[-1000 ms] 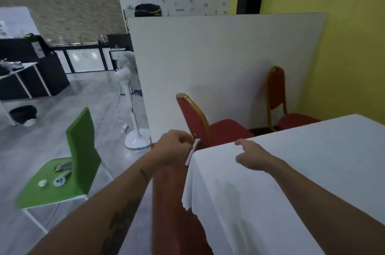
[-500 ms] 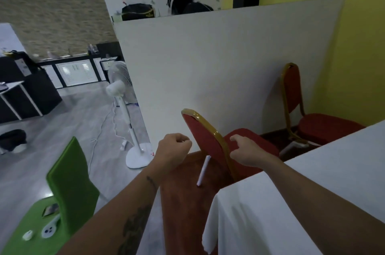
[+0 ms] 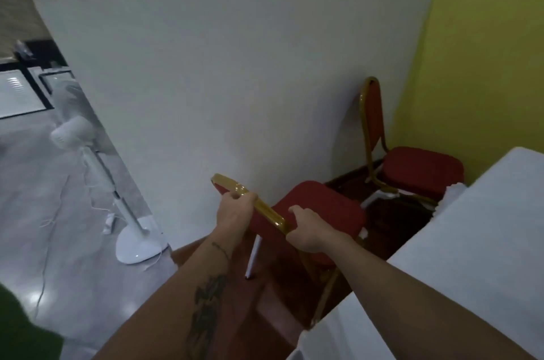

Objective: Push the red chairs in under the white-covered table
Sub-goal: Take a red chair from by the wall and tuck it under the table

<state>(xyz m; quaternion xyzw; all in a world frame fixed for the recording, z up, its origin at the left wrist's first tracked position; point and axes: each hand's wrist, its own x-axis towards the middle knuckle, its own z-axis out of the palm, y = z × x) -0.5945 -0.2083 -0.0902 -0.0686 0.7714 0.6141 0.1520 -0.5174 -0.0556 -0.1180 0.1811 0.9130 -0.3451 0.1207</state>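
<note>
A red chair (image 3: pixel 321 206) with a gold frame stands in front of me, its seat facing the white-covered table (image 3: pixel 477 230) at the right. My left hand (image 3: pixel 235 211) grips the top rail of its backrest near the left end. My right hand (image 3: pixel 307 230) holds the same rail at its right corner. A second red chair (image 3: pixel 418 167) stands farther back by the yellow wall, its seat partly behind the table's corner. A thin white stick hangs below the near chair's backrest.
A large white board (image 3: pixel 235 89) leans upright just behind both chairs. A white pedestal fan (image 3: pixel 88 165) with a loose cord stands on the grey floor at the left. A green chair's edge (image 3: pixel 17 327) shows at the bottom left. A person's dark hair shows above the board.
Both hands left the table's edge, reached forward and closed on the near chair's backrest rail. My view came closer and turned down toward the chair.
</note>
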